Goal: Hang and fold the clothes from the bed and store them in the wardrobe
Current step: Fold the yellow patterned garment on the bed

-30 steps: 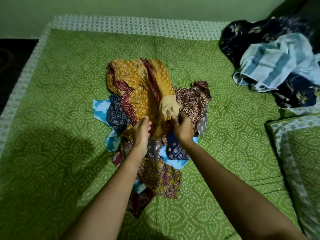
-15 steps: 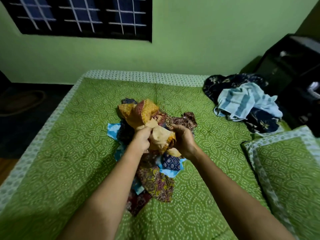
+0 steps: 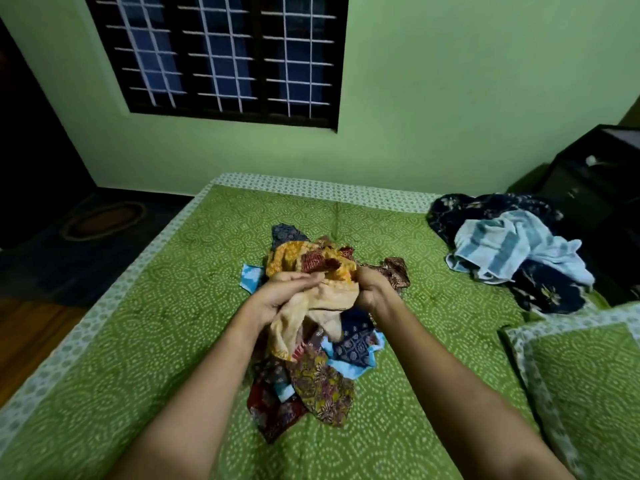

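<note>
Barely started: your left hand (image 3: 278, 296) and right hand (image 3: 372, 289) both grip the yellow garment (image 3: 329, 301), fingers curled into it, at frame centre over the pile (image 3: 322, 379) on the bed (image 3: 156, 323); heap (image 3: 502, 244) at right looks unsorted, nothing folded or hung.

The bed (image 3: 156, 341) has a green cloth cover, matt and bumpy with stitches. In the middle of the bed, the yellow cloth (image 3: 325, 299) looks thin and soft. The pile of clothes (image 3: 322, 382) under it is thin printed cloth. A fluffy towel (image 3: 502, 247) lies on the bed's far right corner. Left of the bed, the floor (image 3: 31, 334) is shiny brown wood. Behind the bed, the wall (image 3: 450, 98) is smooth and matt, and the window bars (image 3: 221, 57) look like painted metal.
</note>
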{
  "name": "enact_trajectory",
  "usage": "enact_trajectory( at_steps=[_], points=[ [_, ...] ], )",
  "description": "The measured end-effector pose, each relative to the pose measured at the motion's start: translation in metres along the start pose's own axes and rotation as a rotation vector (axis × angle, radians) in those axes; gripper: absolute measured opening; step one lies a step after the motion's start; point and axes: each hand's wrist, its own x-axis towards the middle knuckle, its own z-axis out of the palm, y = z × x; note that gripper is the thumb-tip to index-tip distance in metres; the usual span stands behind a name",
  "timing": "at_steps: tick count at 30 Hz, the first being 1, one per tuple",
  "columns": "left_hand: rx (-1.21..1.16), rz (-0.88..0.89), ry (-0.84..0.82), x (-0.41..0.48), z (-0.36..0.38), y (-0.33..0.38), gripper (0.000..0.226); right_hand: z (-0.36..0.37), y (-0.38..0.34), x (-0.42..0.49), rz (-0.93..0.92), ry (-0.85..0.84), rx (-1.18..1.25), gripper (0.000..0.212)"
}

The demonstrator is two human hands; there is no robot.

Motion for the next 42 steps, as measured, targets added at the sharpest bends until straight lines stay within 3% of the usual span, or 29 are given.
enact_trajectory(
  at_steps=[2,4,9,11,13,18,21,25,27,29,32,36,39,42],
  points=[
    [-0.09,-0.015,0.201,0.007,-0.007,-0.006,0.047,-0.001,-0.003,-0.008,-0.098,-0.105,-0.015,0.034],
    [-0.153,-0.072,0.278,0.007,-0.008,-0.007,0.041,-0.004,-0.005,-0.018,-0.15,-0.215,0.005,0.038],
    [-0.565,-0.168,0.175,0.014,0.005,-0.008,0.049,-0.015,-0.012,-0.042,-0.201,-0.441,-0.207,0.045],
    [-0.628,-0.134,0.217,0.025,0.013,-0.008,0.05,-0.023,-0.014,-0.042,-0.179,-0.463,-0.347,0.068],
    [-0.617,-0.089,0.225,0.026,0.018,-0.005,0.042,-0.033,-0.015,-0.042,-0.136,-0.479,-0.383,0.068],
    [-0.451,-0.101,0.137,0.026,0.03,0.018,0.016,-0.068,-0.009,-0.032,0.049,-0.078,-0.449,0.074],
    [-0.421,-0.018,-0.025,0.015,0.047,0.042,0.013,-0.07,-0.005,-0.027,0.115,-0.018,-0.205,0.08],
    [-0.409,0.207,-0.157,0.0,0.062,0.067,0.006,-0.052,-0.024,-0.036,0.041,-0.073,0.324,0.064],
    [-0.416,0.228,-0.231,-0.001,0.061,0.068,0.03,-0.046,-0.043,-0.041,-0.069,-0.029,0.468,0.038],
    [-0.416,0.127,-0.292,0.004,0.058,0.058,0.055,-0.04,-0.058,-0.043,-0.133,0.042,0.402,0.025],
    [-0.412,-0.124,-0.171,0.019,0.056,0.04,0.078,-0.035,-0.063,-0.048,-0.172,0.092,0.225,0.03],
    [-0.449,-0.276,0.021,0.032,0.051,0.023,0.072,-0.029,-0.054,-0.075,-0.242,-0.093,0.226,0.028],
    [-0.431,-0.236,-0.005,0.025,0.056,0.024,0.063,-0.027,-0.054,-0.083,-0.316,-0.267,0.067,0.027],
    [-0.436,-0.168,-0.074,0.031,0.054,0.034,0.064,-0.029,-0.061,-0.082,-0.371,-0.27,-0.136,0.023]
  ],
)
